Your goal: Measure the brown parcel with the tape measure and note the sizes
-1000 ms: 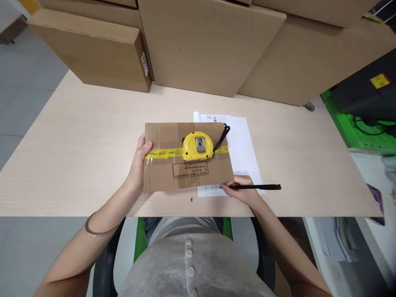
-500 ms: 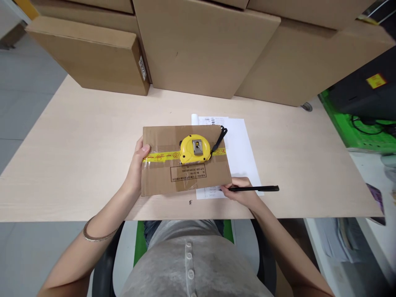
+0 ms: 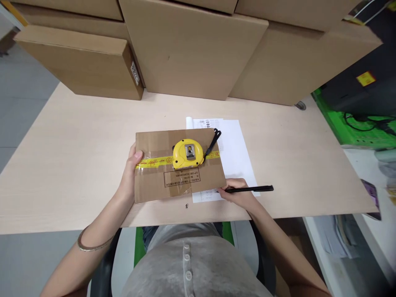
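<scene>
Left hand [image 3: 128, 175] grips box [image 3: 150, 185] by its left edge; right hand [image 3: 239, 193], at its near right corner, pinches pen [image 3: 260, 189]. Tape measure [image 3: 182, 155] on box, between grips. Versus earlier: view shifted, grips unchanged.

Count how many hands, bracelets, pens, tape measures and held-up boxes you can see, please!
Hands: 2, left hand and right hand
Bracelet: 1
Black pen: 1
Yellow tape measure: 1
Held cardboard box: 1
Total: 6
</scene>
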Motion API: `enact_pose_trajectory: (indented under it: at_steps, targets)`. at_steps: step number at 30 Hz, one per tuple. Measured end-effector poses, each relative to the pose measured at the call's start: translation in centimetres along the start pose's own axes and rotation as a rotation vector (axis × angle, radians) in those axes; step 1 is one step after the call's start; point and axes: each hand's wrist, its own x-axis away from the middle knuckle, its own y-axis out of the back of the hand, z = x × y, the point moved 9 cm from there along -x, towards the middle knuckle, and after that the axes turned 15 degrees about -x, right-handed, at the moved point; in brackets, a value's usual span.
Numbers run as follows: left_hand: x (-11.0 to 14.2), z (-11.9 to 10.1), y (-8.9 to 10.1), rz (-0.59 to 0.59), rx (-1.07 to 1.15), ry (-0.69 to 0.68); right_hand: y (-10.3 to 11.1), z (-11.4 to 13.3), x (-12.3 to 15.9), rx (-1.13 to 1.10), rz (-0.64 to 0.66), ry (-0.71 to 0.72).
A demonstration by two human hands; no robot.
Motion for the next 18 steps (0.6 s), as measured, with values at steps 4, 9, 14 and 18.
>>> enact_pose_trajectory:
  at_steps: [4,9,14,18]
  targets:
    - [0.17,0.19,0.13,-0.016,0.008,0.04,0.15,0.03,-0.04,0.0,-0.012,0.003]
    - [0.12,0.48,0.28,-0.012,-0.011,0.045,0.3,-0.25,-0.03,0.0,-0.02,-0.004]
    - [0.06,0.55,0.52,-0.035,-0.015,0.054,0.26,-0.25,-0.09,0.016,-0.005,-0.023]
    - [0.19,0.53,0.61,-0.052,-0.004,0.074,0.2,0.02,-0.19,0.015,0.004,-0.026]
